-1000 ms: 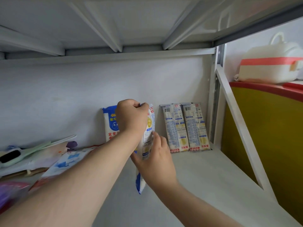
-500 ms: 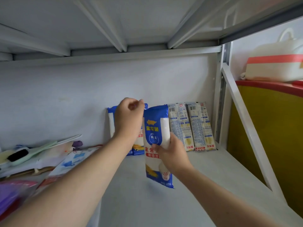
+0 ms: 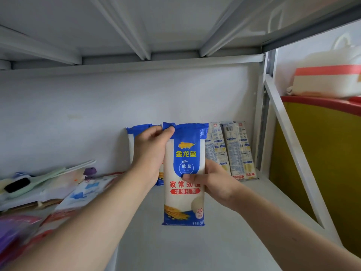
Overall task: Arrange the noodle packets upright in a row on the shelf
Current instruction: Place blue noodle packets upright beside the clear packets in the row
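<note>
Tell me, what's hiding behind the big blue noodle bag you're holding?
Behind the held noodle packet another blue packet stands against the wall, mostly covered by the left hand. Its front cannot be seen.

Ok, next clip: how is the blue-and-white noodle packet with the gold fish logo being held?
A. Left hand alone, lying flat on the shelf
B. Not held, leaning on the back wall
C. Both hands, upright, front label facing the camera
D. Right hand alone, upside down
C: the left hand pinches the top edge of the blue-and-white noodle packet with the gold fish logo and the right hand grips its middle, label readable.
</note>
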`<action>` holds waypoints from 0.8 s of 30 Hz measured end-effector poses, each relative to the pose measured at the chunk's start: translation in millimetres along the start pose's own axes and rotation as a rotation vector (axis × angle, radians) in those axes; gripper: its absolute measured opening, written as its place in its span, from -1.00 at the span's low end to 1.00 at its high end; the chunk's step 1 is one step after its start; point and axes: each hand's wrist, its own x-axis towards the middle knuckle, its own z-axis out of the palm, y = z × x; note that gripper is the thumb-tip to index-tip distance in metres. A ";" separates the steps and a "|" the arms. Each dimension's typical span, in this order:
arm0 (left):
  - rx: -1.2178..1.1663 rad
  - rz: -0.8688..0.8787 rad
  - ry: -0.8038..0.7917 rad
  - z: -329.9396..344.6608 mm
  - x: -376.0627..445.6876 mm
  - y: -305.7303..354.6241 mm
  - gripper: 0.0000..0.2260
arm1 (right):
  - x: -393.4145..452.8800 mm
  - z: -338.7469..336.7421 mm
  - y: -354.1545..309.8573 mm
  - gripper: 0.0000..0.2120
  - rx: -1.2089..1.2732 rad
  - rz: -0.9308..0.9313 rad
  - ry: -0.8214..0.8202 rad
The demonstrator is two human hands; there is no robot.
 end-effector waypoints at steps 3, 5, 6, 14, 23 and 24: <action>-0.009 0.027 0.009 4.5 -5.3 -0.3 -0.76 | -0.7 -0.7 -16.1 -0.68 0.044 -0.076 0.081; -0.027 0.019 0.010 8.0 -7.3 -0.5 -0.74 | 1.2 -1.7 -29.6 -0.72 0.151 -0.159 0.183; -0.034 0.011 0.010 9.8 -8.5 -0.3 -0.74 | 2.8 -1.9 -35.2 -0.72 0.197 -0.192 0.230; 0.019 0.004 -0.074 7.1 -8.3 -2.5 -0.78 | 15.1 1.1 -43.2 -0.77 0.297 -0.191 0.338; -0.036 -0.067 0.085 12.2 -0.8 3.4 -0.62 | 22.3 0.9 -45.1 -0.72 0.241 -0.189 0.329; -0.015 -0.073 0.093 12.3 1.0 4.4 -0.63 | 22.5 0.8 -45.9 -0.72 0.251 -0.190 0.327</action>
